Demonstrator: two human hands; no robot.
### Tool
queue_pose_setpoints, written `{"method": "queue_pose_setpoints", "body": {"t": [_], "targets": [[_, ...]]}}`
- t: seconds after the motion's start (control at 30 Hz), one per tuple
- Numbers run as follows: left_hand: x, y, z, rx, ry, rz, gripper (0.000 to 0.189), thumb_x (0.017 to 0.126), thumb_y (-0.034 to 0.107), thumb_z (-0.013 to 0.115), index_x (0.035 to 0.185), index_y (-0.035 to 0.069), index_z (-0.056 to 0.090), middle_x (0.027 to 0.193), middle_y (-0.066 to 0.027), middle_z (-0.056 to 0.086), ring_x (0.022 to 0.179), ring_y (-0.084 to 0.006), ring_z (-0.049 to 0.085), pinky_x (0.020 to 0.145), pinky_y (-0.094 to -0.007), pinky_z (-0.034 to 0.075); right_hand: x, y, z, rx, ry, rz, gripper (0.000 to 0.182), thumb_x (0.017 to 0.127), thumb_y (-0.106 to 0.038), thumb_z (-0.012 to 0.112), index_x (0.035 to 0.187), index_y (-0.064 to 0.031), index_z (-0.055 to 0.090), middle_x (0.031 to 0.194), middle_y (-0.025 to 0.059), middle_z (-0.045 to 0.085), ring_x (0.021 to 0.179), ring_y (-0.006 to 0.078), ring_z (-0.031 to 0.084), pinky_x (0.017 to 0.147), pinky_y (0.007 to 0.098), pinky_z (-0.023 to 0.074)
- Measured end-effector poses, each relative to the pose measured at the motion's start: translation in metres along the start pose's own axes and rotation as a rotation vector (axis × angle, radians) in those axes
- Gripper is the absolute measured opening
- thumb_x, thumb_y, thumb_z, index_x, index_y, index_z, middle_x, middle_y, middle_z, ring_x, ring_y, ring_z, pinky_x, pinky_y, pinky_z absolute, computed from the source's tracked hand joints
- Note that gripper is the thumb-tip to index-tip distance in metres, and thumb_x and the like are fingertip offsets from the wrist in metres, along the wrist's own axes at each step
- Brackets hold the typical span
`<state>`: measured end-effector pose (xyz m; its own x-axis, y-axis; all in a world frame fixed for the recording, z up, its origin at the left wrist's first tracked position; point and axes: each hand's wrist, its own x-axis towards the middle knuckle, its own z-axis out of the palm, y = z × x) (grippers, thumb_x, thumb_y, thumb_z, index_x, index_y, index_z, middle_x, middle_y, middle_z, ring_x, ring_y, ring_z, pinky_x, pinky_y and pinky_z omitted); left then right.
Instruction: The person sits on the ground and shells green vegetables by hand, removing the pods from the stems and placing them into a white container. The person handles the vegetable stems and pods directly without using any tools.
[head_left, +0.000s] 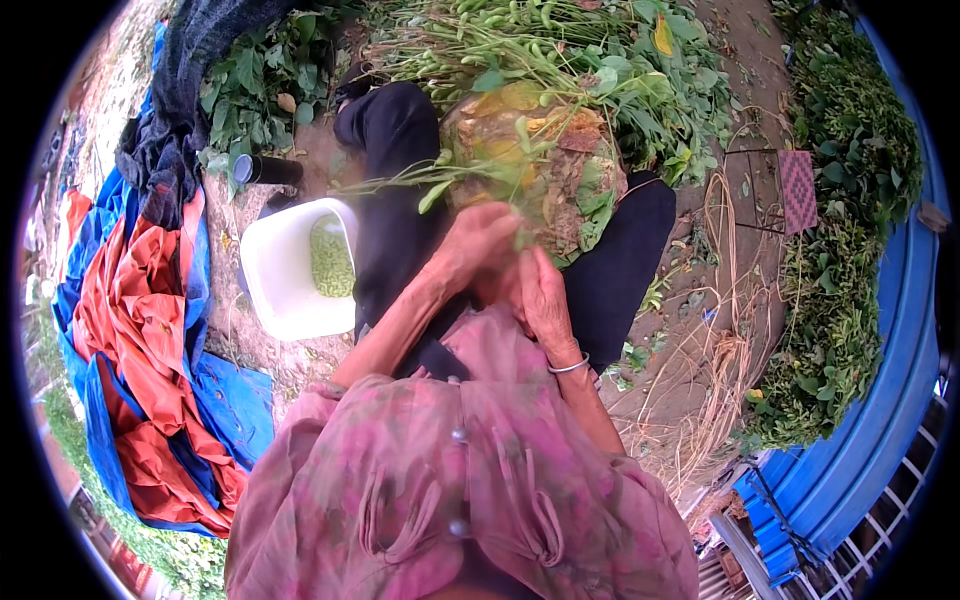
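Note:
Both my hands meet over my lap, at the near edge of a leaf-littered mound (551, 217). My left hand (484, 232) is closed on a green plant stem with bean pods (435, 196), blurred in part. My right hand (546, 292), with a metal bangle at its wrist, has thumb and fingers pinched close beside it, near a small blurred green piece; what they hold is unclear. A white plastic bucket (281, 300) lies tilted on the left, with shelled green beans (331, 259) inside. Beyond the mound is a heap of green bean plants with pods (480, 52).
A dark cylindrical container (274, 170) lies beyond the bucket. Orange and blue tarpaulin (139, 300) and dark cloth (169, 112) are at the left. Dry stems (724, 360), a pink patterned woven seat (797, 191), leafy plants (832, 300) and blue corrugated sheeting (900, 337) are at the right.

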<state>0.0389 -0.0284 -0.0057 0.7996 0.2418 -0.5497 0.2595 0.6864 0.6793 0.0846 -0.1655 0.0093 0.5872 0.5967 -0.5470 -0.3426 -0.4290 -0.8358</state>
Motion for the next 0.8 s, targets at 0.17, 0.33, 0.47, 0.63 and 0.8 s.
{"method": "queue_pose_setpoints", "body": {"t": [0.17,0.33,0.47,0.63,0.8], "targets": [[0.001,0.010,0.003,0.018,0.013,-0.042,0.018,0.091,0.021,0.055,0.079,0.006,0.053,0.057,0.0053,0.038,0.045,-0.0045,0.032,0.042,-0.0195,0.025,-0.001,-0.033,-0.017,0.308,-0.315,0.224,0.031,0.096,-0.034,0.039,0.095,-0.0048,0.049,0.054,-0.0045,0.036,0.039,0.0038,0.033,0.030,0.0188,0.0266],[0.000,0.018,0.005,0.121,0.019,-0.040,0.022,0.091,0.020,0.055,0.073,0.008,0.050,0.056,0.0043,0.040,0.044,-0.0045,0.032,0.041,-0.0199,0.024,0.000,-0.039,-0.030,0.304,-0.457,0.256,0.031,0.095,-0.033,0.042,0.103,-0.0038,0.049,0.055,-0.0053,0.034,0.039,0.0030,0.032,0.028,0.0178,0.0262],[0.001,0.013,0.002,0.213,0.017,-0.013,0.022,0.090,0.020,0.055,0.073,0.008,0.050,0.055,0.0044,0.040,0.044,-0.0042,0.031,0.041,-0.0204,0.024,-0.001,-0.044,-0.033,0.254,-0.517,0.243,0.030,0.094,-0.031,0.042,0.104,-0.0034,0.048,0.055,-0.0054,0.034,0.039,0.0032,0.031,0.028,0.0186,0.0259],[0.000,0.022,0.004,0.190,-0.011,-0.084,0.021,0.091,0.021,0.054,0.074,0.008,0.051,0.055,0.0046,0.042,0.043,-0.0032,0.030,0.040,-0.0201,0.022,0.000,-0.055,-0.036,0.166,-0.522,0.250,0.026,0.094,-0.028,0.043,0.104,-0.0039,0.047,0.054,-0.0057,0.033,0.038,0.0028,0.029,0.028,0.0185,0.0236],[-0.002,0.022,-0.006,0.086,-0.094,-0.112,0.019,0.091,0.020,0.052,0.076,0.008,0.052,0.052,0.0052,0.039,0.039,-0.0032,0.030,0.036,-0.0192,0.023,-0.001,-0.050,-0.023,0.263,-0.497,0.276,0.026,0.092,-0.029,0.049,0.101,-0.0049,0.049,0.055,-0.0068,0.031,0.039,0.0007,0.028,0.028,0.0154,0.0223]]}}
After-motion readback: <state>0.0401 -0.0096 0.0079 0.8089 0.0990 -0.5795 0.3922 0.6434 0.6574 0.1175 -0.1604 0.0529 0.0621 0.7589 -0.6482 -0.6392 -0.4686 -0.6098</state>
